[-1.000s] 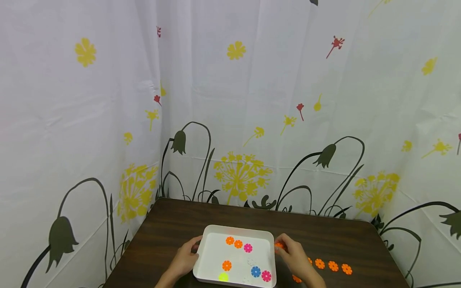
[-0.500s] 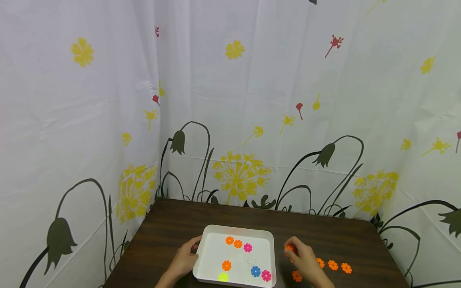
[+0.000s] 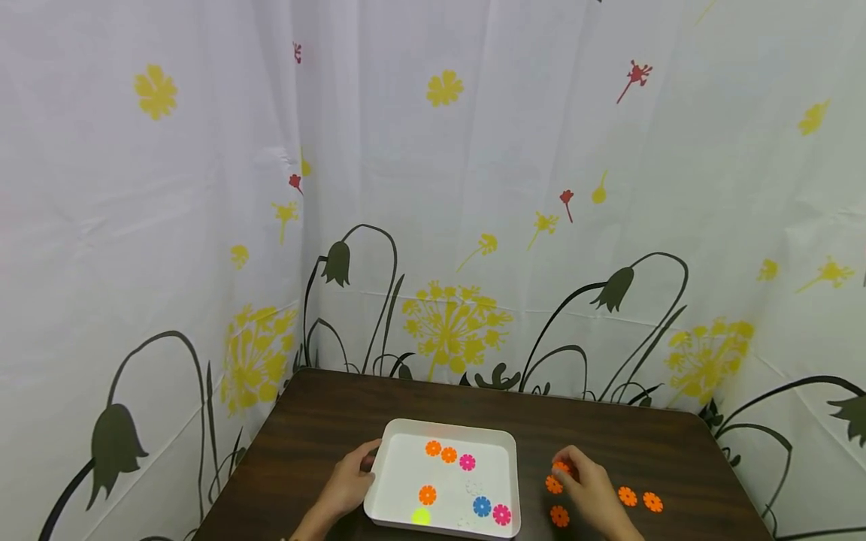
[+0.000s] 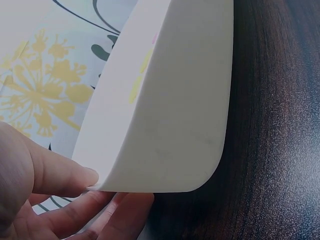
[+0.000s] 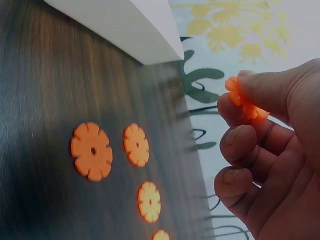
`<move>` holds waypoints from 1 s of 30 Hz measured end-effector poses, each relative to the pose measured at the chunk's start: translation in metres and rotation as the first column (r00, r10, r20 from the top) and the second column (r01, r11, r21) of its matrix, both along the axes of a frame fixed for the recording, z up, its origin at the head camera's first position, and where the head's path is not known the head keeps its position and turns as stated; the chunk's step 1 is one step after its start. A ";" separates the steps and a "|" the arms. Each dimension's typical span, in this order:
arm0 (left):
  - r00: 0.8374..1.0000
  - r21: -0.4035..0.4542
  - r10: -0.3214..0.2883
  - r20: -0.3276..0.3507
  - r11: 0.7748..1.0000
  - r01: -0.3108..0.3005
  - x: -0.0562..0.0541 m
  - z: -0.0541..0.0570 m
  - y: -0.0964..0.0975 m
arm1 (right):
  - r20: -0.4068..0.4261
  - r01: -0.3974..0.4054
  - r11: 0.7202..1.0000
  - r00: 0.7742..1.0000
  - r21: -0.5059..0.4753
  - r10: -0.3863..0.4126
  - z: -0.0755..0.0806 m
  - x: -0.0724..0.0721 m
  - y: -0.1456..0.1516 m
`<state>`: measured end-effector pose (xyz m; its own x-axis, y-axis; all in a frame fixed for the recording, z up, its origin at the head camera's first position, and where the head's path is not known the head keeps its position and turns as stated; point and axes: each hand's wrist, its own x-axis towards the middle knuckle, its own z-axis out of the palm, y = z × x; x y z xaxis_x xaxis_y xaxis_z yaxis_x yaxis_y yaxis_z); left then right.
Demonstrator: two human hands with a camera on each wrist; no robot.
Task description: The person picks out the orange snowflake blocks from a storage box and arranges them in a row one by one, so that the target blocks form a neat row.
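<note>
Orange shows in the right grip (image 3: 587, 488); its thumb and forefinger pinch a disc (image 5: 250, 110), closed down to its thickness, though whether it is a single one I cannot tell; it is over the table (image 3: 609, 439), between the tray (image 3: 399, 475) and the table's right edge, near some loose discs (image 3: 559, 516); the left grip (image 3: 347, 483) clasps the tray's side facing the left edge; a steady pinch, clear of the others, and a tray held flat should serve best.

A dark wood-grain table (image 3: 311, 421) carries a white rectangular tray (image 3: 399, 473), nearer its left edge. Between tray and right edge lie orange notched discs (image 3: 627, 496).
</note>
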<state>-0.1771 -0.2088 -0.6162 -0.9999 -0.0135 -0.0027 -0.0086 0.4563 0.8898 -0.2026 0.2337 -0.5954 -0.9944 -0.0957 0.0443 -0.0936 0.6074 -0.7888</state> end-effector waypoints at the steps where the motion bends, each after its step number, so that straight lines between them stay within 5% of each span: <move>1: 1.000 -0.005 0.001 0.002 1.000 -0.001 0.000 0.000 0.000 | -0.004 0.006 1.000 1.000 0.007 -0.006 -0.001 0.001 0.002; 19: 1.000 0.000 -0.011 0.011 1.000 0.011 -0.003 0.000 -0.001 | 0.086 0.017 1.000 0.996 0.011 -0.018 -0.016 0.000 0.035; 30: 0.999 0.039 -0.039 0.008 0.999 0.038 -0.002 -0.002 -0.004 | 0.098 0.049 0.994 0.993 0.100 -0.059 -0.025 0.006 0.046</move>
<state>-0.1792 -0.2123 -0.6181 -0.9996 0.0251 -0.0112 0.0005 0.4220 0.9066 -0.1964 0.2793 -0.6206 -0.9972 -0.0409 -0.0627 0.0178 0.6839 -0.7293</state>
